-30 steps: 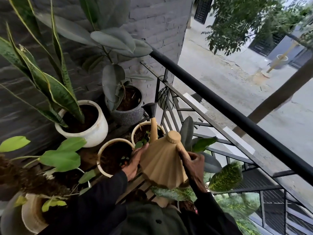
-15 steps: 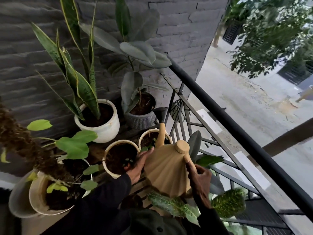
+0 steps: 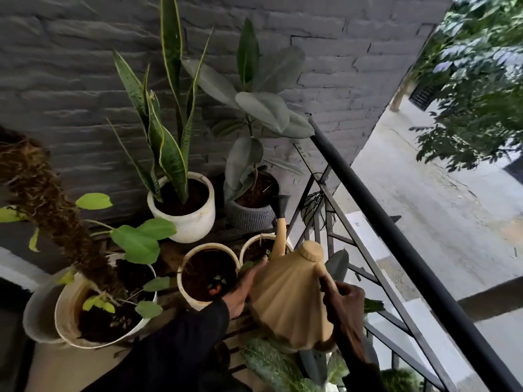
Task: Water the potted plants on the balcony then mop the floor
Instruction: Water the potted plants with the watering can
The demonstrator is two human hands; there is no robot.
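The person carries the tan watering can (image 3: 291, 298) with both hands, at about five o'clock in the view. The right hand (image 3: 343, 304) is closed around its rear side, likely the handle; the left hand (image 3: 243, 284) lies open and flat against its left flank, probably steadying the weight. The black-tipped spout (image 3: 280, 219) points toward twelve o'clock, passing over a small cream pot (image 3: 249, 247) and ending beside the grey ribbed pot (image 3: 249, 216) holding a rubber plant, which looks like the aim. No water shows. No writing or brand is legible.
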